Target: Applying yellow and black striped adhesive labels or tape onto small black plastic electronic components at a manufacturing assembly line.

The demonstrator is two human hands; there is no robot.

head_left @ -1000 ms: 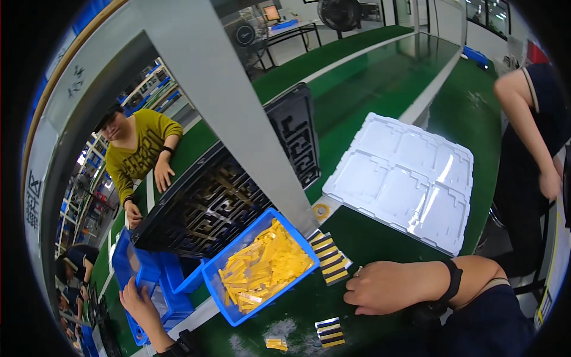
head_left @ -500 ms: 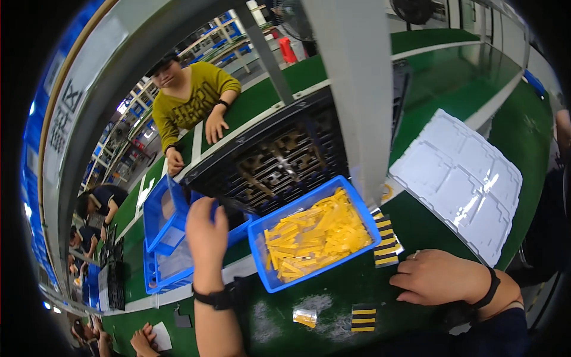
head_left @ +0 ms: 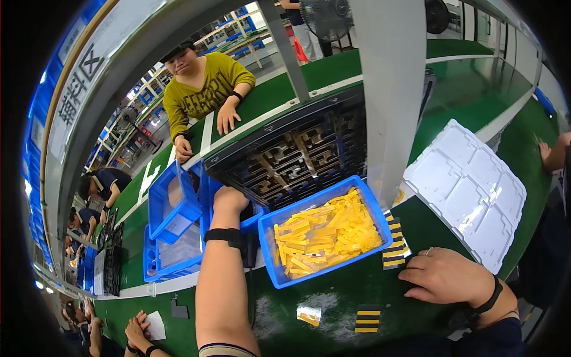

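My left hand (head_left: 229, 201) reaches down into a blue bin (head_left: 252, 224) behind the front row. Its fingers are hidden inside the bin, so whatever they touch cannot be seen. Beside that forearm stands a blue tray (head_left: 275, 269) heaped with yellow strips (head_left: 327, 235). Over on the right, my right hand (head_left: 443, 275) rests on the green tabletop with loosely bent fingers, holding nothing. Close to its fingertips lies a black-and-yellow striped sheet (head_left: 395, 250). A smaller striped piece (head_left: 367, 321) and a shiny patch with a yellow strip (head_left: 308, 316) lie nearer me.
Blue bins (head_left: 172, 205) are stacked at the left. A black slotted tray (head_left: 297, 152) leans behind the yellow strips, next to a grey post (head_left: 389, 101). A white moulded tray (head_left: 467, 190) lies at right. Across the bench is a person in a yellow-green top (head_left: 205, 89).
My left hand has gone forward and down into the bin, with more forearm showing. My right hand stays beside the striped sheet. The whole view has shifted slightly.
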